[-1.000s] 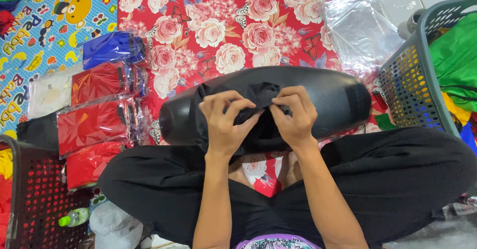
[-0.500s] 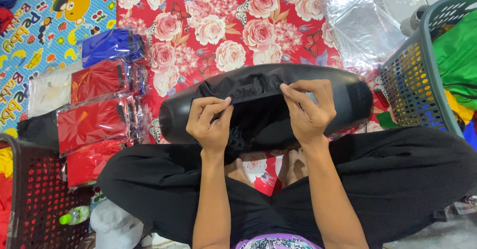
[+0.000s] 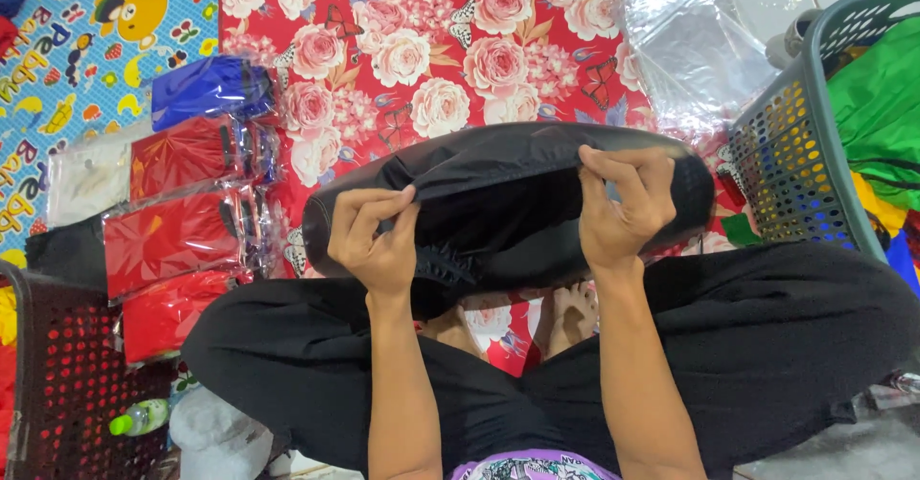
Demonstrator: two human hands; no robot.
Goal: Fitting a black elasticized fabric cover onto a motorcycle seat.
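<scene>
- Two hands engaged: left hand [image 3: 376,236] pinched shut on the near-left hem of the black fabric cover [image 3: 498,202]; right hand [image 3: 623,202] clamped on the same hem further right, fingers curled over the top edge.
- Cover located across the middle of the black seat form [image 3: 326,226], itself resting on the crossed legs above the red floral mat [image 3: 431,58].
- Long axis of seat form and cover: left to right across the view, slightly raised toward the right; rounded end at the left, far end mostly hidden behind the right hand.
- Gathered elastic edge faces the wearer (puckers visible just below the left hand).
- Risk: hem snapping off the form's left shoulder, caused by uneven tension between the two grips.
- Risk: fabric bunching mid-span, caused by slack between the hands.
- Risk: form rolling off the lap toward the grey basket [image 3: 795,154], caused by a one-sided pull.
- Packed red and blue bags [image 3: 182,188] lie well apart at left; no interference judged likely.
</scene>
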